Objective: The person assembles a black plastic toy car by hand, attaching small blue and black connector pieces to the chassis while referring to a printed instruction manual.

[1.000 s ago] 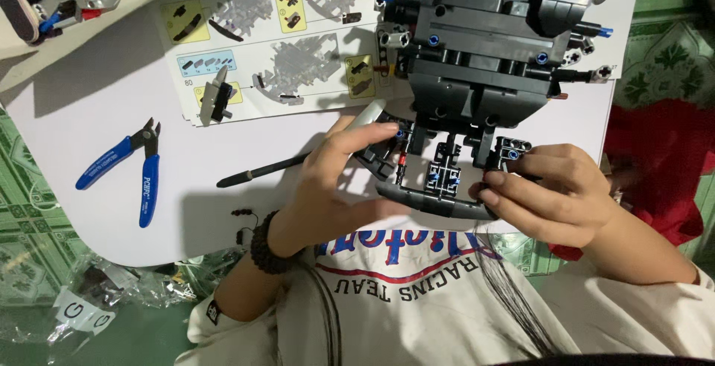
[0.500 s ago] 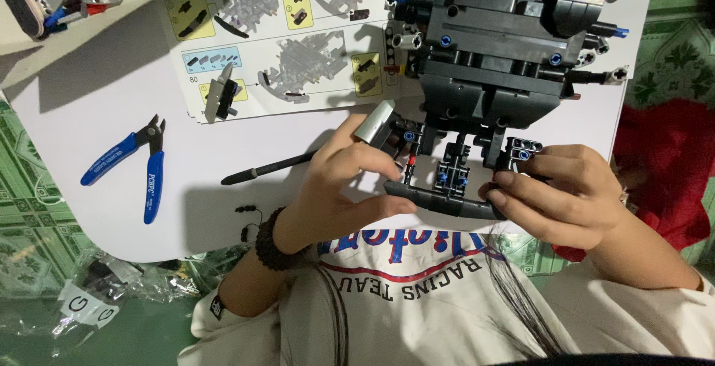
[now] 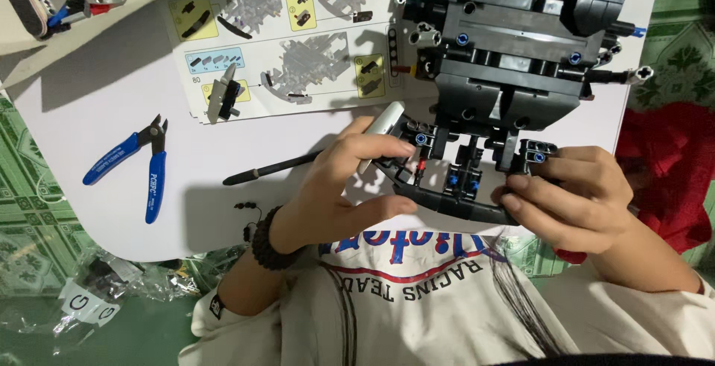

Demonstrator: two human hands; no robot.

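Moved: left hand (image 3: 339, 187) has tilted its light grey panel piece (image 3: 381, 131) upright, toward 12 o'clock.
Left fingers: pinching that piece.
Right hand (image 3: 570, 198): gripping the dark brick-built model (image 3: 506, 61) at its 5 o'clock corner.

There is just 1 view, from a camera worn on the person's head, and it looks almost straight down over the chest onto the white table (image 3: 112, 113). It sits close: the printed shirt (image 3: 402, 262) fills the bottom of the frame, upside down to the viewer, and the table's near edge runs just above it. The left hand (image 3: 342, 180) and right hand (image 3: 573, 195) land near the middle, on the dark brick-built model (image 3: 506, 61), which reaches the top edge. The instruction sheet (image 3: 283, 46) lies toward the far side, the blue cutters (image 3: 141, 165) off to the left. Green patterned floor (image 3: 30, 180) shows past the table on both sides.
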